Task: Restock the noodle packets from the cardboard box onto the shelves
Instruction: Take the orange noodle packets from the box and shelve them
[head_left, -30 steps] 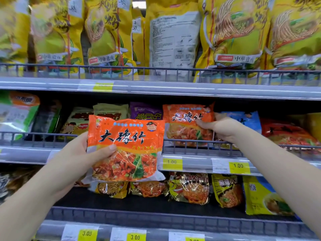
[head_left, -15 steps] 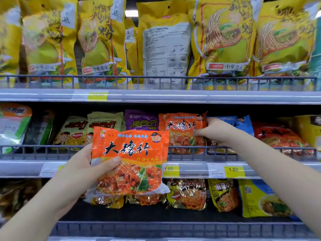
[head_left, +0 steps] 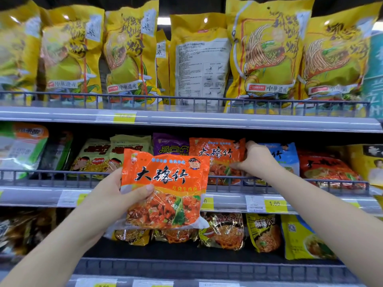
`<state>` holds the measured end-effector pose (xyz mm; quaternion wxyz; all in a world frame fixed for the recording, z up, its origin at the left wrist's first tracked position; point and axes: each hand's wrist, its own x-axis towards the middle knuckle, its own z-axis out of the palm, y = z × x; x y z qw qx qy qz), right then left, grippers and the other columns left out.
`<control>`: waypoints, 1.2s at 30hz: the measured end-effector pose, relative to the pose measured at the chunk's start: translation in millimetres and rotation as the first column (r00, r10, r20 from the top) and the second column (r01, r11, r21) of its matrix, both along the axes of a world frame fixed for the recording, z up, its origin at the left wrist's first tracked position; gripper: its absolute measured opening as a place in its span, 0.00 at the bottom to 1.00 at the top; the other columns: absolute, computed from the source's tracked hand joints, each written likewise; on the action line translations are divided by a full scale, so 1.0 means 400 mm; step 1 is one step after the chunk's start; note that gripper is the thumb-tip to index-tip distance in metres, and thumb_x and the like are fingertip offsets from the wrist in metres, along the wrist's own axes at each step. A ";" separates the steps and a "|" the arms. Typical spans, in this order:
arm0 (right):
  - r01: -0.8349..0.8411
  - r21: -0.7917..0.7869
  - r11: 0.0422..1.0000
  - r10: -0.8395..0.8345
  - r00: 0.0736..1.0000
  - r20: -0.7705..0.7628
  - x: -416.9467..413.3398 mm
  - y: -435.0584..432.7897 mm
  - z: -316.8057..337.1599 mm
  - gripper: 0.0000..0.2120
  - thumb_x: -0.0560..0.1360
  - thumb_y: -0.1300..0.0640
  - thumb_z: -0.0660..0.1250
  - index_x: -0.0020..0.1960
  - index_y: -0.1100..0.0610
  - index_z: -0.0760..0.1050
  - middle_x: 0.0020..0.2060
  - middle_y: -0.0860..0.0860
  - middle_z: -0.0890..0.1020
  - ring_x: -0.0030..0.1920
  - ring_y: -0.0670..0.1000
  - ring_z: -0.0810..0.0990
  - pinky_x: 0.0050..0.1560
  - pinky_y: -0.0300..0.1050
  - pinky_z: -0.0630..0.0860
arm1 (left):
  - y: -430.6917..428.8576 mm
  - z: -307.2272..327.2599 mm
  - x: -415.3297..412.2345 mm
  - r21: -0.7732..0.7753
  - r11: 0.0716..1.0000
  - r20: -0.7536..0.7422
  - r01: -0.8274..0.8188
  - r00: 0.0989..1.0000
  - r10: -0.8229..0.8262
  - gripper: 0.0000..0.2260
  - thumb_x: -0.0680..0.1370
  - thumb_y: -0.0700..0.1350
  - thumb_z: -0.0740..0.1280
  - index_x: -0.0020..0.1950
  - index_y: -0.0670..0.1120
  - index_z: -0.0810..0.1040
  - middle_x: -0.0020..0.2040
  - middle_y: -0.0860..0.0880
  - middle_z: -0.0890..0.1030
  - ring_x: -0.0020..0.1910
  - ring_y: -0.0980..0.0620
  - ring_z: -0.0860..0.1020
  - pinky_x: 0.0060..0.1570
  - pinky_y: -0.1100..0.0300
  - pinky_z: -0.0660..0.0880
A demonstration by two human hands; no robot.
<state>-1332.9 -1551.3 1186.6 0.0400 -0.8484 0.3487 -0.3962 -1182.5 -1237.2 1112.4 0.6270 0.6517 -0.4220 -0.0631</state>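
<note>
My left hand (head_left: 116,195) grips an orange noodle packet (head_left: 167,183) by its left edge, thumb across the front, and holds it upright in front of the middle shelf (head_left: 41,193). A matching orange packet (head_left: 215,156) stands on that shelf behind the wire rail. My right hand (head_left: 256,157) holds this shelved packet at its right edge, fingers curled round it. The cardboard box is out of view.
Large yellow noodle bags (head_left: 263,50) fill the top shelf (head_left: 186,119). A purple packet (head_left: 170,145) and a blue packet (head_left: 281,158) flank the orange one. Red (head_left: 325,168) and beige packets (head_left: 99,154) stand further along. More packets (head_left: 221,230) lie on the bottom shelf.
The view has tilted up, so the shelves sit lower in frame. My left hand has raised its packet a little toward the middle shelf. My right hand stays on the shelved orange packet.
</note>
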 end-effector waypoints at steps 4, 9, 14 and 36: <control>0.000 -0.011 1.000 0.000 1.000 0.013 -0.025 0.017 -0.002 0.33 0.69 0.46 0.79 0.63 0.62 0.69 0.48 0.55 0.80 0.43 0.53 0.76 0.30 0.40 0.68 | -0.011 0.010 -0.011 -0.001 1.000 0.040 -0.010 0.999 0.010 0.17 0.73 0.49 0.75 0.61 0.52 0.78 0.52 0.51 0.87 0.51 0.50 0.86 0.60 0.44 0.79; -0.066 -0.020 0.998 0.068 0.994 0.086 -0.079 0.066 -0.004 0.26 0.75 0.45 0.73 0.64 0.59 0.71 0.48 0.52 0.81 0.46 0.53 0.79 0.43 0.47 0.76 | -0.047 0.025 -0.021 0.015 1.000 0.088 -0.008 0.996 0.007 0.21 0.71 0.55 0.77 0.61 0.54 0.77 0.54 0.54 0.87 0.53 0.51 0.85 0.62 0.44 0.77; -0.428 0.074 0.901 0.398 0.882 0.253 -0.132 0.158 -0.032 0.16 0.78 0.36 0.62 0.55 0.47 0.77 0.46 0.43 0.85 0.42 0.41 0.84 0.45 0.41 0.83 | -0.110 0.063 -0.053 -0.016 0.998 0.096 0.053 0.994 -0.051 0.16 0.74 0.49 0.75 0.61 0.50 0.78 0.51 0.53 0.87 0.48 0.55 0.86 0.54 0.56 0.80; -0.483 0.261 0.836 0.360 0.841 0.403 -0.075 0.063 0.012 0.26 0.74 0.43 0.73 0.60 0.62 0.76 0.53 0.56 0.83 0.51 0.53 0.83 0.56 0.55 0.83 | -0.307 0.199 -0.020 0.094 0.980 0.424 -0.174 0.898 0.119 0.41 0.67 0.61 0.79 0.76 0.53 0.67 0.72 0.54 0.75 0.67 0.50 0.76 0.69 0.44 0.73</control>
